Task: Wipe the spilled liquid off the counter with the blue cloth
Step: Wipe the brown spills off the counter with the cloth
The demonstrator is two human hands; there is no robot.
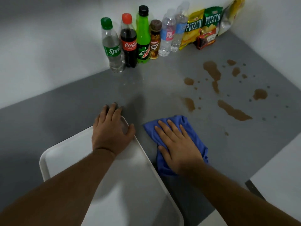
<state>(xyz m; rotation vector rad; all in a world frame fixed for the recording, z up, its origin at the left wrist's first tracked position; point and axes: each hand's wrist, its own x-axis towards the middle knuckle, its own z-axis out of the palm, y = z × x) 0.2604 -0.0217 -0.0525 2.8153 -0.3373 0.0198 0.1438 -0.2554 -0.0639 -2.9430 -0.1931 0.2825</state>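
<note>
Right hand (177,144) flat and open on the blue cloth (193,137), fingers spread, palm pressing it down onto the grey table (65,115). Cloth bunched under the palm, lying just right of the white tray (130,176), near its long edge. Left hand (110,128) open too, draped over the far corner of the tray, fingertips reaching past the rim onto the table, thumb hooked over the tray's right edge. Spilled liquid (234,111) out ahead and to the right of the cloth, not touched by it: brown puddles and streaks, one long smear near the cloth's far right, another long run (213,72) farther back, plus a scatter of small drops around them. Closest patch (189,103) just beyond the cloth's front corner, apart from it. Along the back wall, a row of upright bottles: Sprite bottle (112,46) with green cap, Coca-Cola bottle (129,44) with red cap, Mountain Dew bottle (143,38), brown Lucky Day bottle (154,41), then two clear water bottles (167,33). Right of those, potato chip bags (211,20) leaning on the wall, a small red packet (206,40) in front of them. Both forearms bare, reaching in from the bottom edge.
</note>
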